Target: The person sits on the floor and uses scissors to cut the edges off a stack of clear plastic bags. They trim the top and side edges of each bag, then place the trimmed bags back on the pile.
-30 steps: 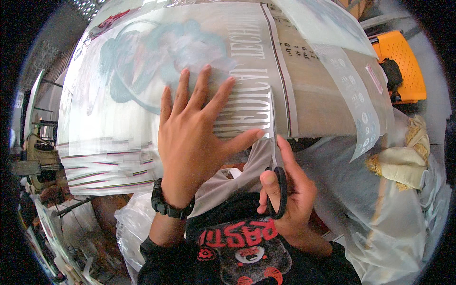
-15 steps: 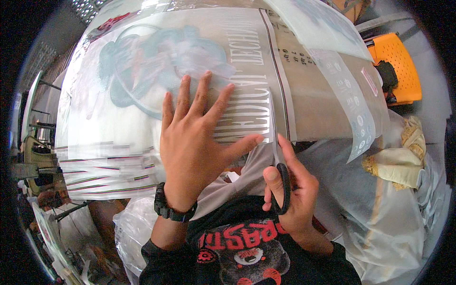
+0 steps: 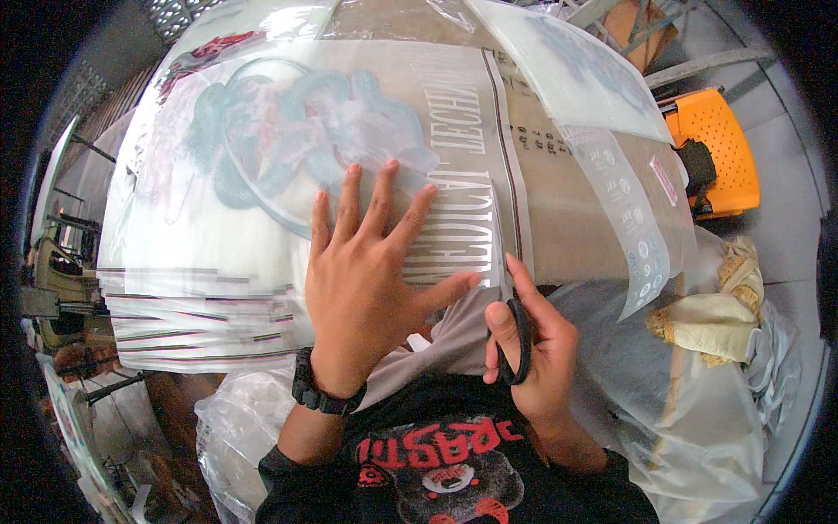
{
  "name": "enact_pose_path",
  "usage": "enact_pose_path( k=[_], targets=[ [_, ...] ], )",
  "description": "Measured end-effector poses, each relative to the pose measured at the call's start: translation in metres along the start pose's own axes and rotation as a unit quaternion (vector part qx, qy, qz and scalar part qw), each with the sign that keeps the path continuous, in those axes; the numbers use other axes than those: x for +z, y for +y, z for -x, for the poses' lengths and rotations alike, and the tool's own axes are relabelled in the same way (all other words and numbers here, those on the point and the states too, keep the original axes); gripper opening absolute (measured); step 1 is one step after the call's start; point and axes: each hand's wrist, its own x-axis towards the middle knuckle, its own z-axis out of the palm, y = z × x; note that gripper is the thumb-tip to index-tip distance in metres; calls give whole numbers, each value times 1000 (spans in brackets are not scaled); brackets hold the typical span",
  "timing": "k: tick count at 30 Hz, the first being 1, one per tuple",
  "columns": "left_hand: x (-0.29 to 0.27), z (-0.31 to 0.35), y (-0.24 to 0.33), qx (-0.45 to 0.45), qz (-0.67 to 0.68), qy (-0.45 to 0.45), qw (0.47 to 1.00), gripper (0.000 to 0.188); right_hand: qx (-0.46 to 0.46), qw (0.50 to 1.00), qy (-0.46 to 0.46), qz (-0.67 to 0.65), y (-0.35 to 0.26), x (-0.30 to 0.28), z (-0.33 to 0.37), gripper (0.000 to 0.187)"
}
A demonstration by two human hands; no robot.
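A translucent printed plastic sheet (image 3: 179, 223), with blue shapes and white lettering, lies over a stack of similar sheets. My left hand (image 3: 362, 262) presses flat on it, fingers spread, thumb pointing toward the right hand. My right hand (image 3: 546, 354) grips a pair of scissors (image 3: 525, 341) by the black handles, at the sheet's near edge beside a dark striped border (image 3: 515, 166). The blades point away from me along that border; they are hard to make out against the sheet. Brown board or paper (image 3: 576, 249) with handwriting shows to the right.
A narrow clear printed strip (image 3: 642, 253) hangs over the right edge. Beyond it is an orange perforated plastic chair (image 3: 724, 162). A cream cloth bundle (image 3: 720, 319) and clear plastic sheeting (image 3: 698, 437) lie at right. More clear plastic (image 3: 236, 428) sits by my left arm.
My right hand and the scissors have moved forward along the sheet, closer to my left thumb. The left hand stays flat in place. The whole view has shifted slightly.
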Motion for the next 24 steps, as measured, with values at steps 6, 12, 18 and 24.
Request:
enact_pose_path(
  k=[6, 12, 18, 24],
  targets=[
    [0, -1, -1, -4, 2, -9, 1000, 76, 16, 1000, -6, 15, -8, -2, -7, 64],
    [-1, -1, -1, -1, 4, -10, 1000, 77, 26, 1000, -13, 10, -12, -5, -15, 64],
    [-2, -2, 0, -5, 7, -20, 1000, 77, 5, 1000, -26, 3, -19, -6, -26, 62],
    [-4, -1, 1, -11, 1, -26, 1000, 78, -13, 1000, -20, -3, -25, -2, -37, 59]
  ],
)
